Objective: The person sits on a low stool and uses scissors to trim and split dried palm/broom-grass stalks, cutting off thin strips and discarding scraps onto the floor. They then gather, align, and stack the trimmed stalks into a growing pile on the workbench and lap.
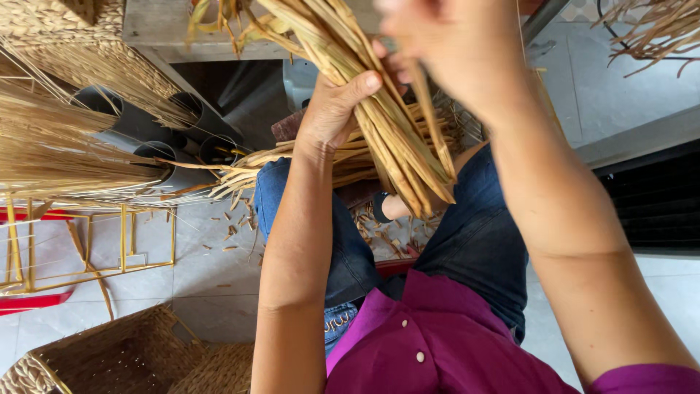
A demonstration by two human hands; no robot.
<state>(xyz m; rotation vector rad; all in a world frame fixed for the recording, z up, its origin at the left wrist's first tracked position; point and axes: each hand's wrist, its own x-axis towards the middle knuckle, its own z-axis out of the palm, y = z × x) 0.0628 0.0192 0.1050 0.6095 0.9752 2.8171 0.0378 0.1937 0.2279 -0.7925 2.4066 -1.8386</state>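
Note:
A thick bundle of dried tan reed strips (394, 135) runs from the top of the view down over my lap, its cut ends hanging near my knee. My left hand (337, 102) wraps around the bundle from the left, thumb laid across the strips. My right hand (445, 44) is higher up, blurred, and pinches a single reed strip (430, 117) that hangs down along the bundle's right side. More reed strips (292, 164) lie across my lap under the bundle. I am seated, in blue jeans and a purple shirt.
Sheaves of fine straw (65, 146) and grey tubes (157, 128) fill the left. A yellow metal frame (124, 241) stands on the tiled floor strewn with reed scraps. Woven baskets (124, 357) sit at lower left. A wooden table edge (168, 36) is above; more loose dried strips (649, 33) lie top right.

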